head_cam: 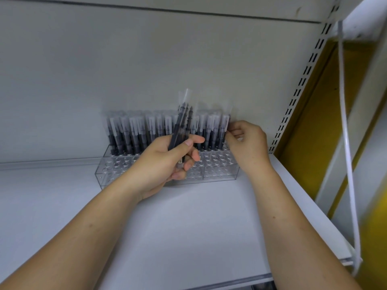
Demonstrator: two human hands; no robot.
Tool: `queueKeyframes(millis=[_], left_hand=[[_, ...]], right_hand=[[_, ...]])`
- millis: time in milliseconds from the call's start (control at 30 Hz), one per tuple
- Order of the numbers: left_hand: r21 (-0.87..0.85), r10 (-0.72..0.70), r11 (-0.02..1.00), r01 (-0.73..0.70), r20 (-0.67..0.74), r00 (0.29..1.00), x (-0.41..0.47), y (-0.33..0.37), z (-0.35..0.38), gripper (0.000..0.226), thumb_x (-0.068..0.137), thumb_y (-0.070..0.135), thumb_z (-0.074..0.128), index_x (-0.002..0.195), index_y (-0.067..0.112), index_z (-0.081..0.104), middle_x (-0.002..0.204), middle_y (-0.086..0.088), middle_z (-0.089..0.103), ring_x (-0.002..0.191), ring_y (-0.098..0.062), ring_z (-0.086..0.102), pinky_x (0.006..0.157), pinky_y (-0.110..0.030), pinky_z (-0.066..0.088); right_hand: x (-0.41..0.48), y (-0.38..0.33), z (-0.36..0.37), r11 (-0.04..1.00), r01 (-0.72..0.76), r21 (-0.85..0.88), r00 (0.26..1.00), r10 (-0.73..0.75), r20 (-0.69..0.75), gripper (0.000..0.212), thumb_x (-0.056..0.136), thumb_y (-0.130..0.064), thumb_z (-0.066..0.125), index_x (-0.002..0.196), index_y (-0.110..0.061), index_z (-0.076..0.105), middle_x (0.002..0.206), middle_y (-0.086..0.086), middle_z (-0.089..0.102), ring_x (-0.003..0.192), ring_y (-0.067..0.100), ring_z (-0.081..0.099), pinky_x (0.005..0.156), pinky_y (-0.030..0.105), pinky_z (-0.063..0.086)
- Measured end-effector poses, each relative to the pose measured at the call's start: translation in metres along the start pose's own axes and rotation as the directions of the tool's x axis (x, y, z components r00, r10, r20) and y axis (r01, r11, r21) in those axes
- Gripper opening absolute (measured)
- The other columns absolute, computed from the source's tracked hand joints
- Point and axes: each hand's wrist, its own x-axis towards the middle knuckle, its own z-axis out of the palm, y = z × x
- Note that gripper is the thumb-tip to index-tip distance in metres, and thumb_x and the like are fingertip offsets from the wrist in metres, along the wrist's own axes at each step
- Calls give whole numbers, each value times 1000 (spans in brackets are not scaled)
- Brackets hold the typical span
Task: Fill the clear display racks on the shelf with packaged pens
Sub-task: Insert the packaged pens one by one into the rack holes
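Fingers (pixel 231 137) of right hand (pixel 249 146) curled, pinching one packaged pen (pixel 225 127) at the rack's right end, back row. Left hand (pixel 161 164) just beside them, to their left: fingers and thumb wrapped round a small bundle of packaged pens (pixel 181 124), tops tilted up and slightly right. Behind both hands, clear display rack (pixel 219 171) on white shelf (pixel 188 222), against the back panel. Rear rows hold upright pens (pixel 134 132); front holes open. Further right, slotted upright (pixel 303 80), then white strap (pixel 346 143).
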Motion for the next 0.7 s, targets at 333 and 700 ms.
queueKeyframes(millis=[333,700], left_hand=[[-2,12,1000,-12,-11,1000,0,2,1,22,111,15,46,119,4,63,87,-11,68,66,-18,47,47,-25,29],[56,-4,998,3,32,999,-2,2,6,30,110,19,48,121,-2,66,99,-14,76,68,-19,51,47,-25,32]], right_hand=[[-7,-6,-9,1000,-17,16,997,18,-79,11,92,-11,69,98,-19,73,84,-16,68,74,-11,61,65,1,42],[-29,-47,-12,904,-2,428,971,-100,215,7,99,-8,67,95,-9,73,80,5,73,52,14,57,54,25,49]])
